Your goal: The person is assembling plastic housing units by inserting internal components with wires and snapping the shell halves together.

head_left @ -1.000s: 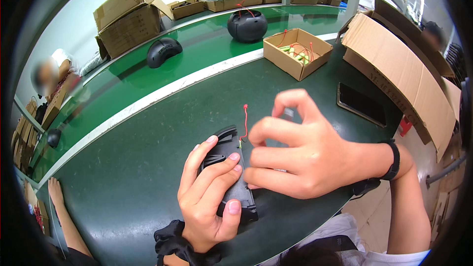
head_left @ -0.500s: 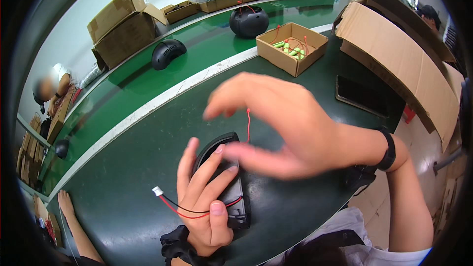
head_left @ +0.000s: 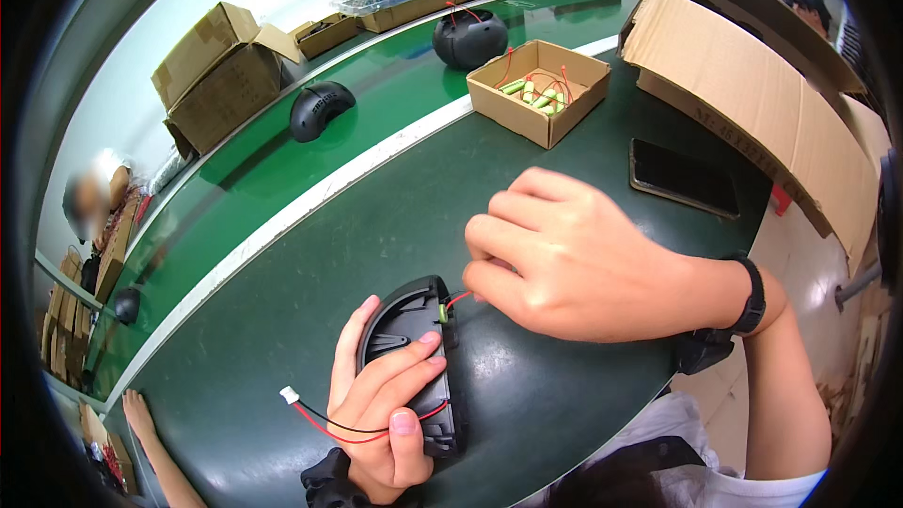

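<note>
A black half-round plastic shell (head_left: 406,306) lies on the dark green worktop, its ribbed inside facing up. My left hand (head_left: 381,409) grips it, with the fingers across its inside and the thumb near the lower end. A red-and-black wire pair with a white plug (head_left: 289,396) runs out across this hand. At the shell's straight edge sits a small green piece (head_left: 443,313). From it a red wire (head_left: 458,300) leads to my right hand (head_left: 564,254), which is closed around it. The wire's far end is hidden under the fingers.
Beyond my hands stands a small cardboard box (head_left: 541,122) of green cylinders with red wires. A phone (head_left: 682,179) lies right, near a large carton (head_left: 752,103). Black housings (head_left: 470,39) rest on the green belt. Another person's forearm (head_left: 155,447) reaches in at lower left.
My right hand has turned and closed near the shell's edge; it was open and blurred above. The left fingers have slid lower on the shell, and the green piece now shows.
</note>
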Tool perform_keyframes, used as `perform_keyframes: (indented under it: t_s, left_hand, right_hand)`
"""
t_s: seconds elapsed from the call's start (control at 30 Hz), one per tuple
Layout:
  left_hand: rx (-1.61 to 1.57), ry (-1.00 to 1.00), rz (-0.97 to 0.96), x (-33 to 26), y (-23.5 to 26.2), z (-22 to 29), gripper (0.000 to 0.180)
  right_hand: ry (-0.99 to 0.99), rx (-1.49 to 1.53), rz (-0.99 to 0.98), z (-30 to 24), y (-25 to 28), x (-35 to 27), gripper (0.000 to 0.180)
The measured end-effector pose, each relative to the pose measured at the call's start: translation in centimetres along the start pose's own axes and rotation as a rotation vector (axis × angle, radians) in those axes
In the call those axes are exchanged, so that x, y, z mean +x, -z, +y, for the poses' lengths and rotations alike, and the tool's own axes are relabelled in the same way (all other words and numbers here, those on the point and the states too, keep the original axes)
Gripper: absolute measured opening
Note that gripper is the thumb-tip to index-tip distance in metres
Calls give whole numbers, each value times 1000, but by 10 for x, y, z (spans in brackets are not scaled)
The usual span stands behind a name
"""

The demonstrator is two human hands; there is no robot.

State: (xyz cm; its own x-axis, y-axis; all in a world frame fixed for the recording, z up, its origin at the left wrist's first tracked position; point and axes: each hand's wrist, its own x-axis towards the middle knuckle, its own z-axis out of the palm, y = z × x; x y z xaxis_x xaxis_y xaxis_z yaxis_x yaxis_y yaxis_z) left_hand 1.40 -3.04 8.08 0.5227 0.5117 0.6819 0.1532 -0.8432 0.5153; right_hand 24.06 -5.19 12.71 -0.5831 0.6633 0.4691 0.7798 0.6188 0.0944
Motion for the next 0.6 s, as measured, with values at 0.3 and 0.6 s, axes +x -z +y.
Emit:
perform_keyframes:
  t_s: [0.3,0.6]
  left_hand:
    - [-51,61,-111,0,1,6,43]
    - [-14,118,-203,5,4,19,49]
  right_hand:
    - [312,9,257,-18,-4,10,16]
    - [364,244,491,7,-18,14,21]
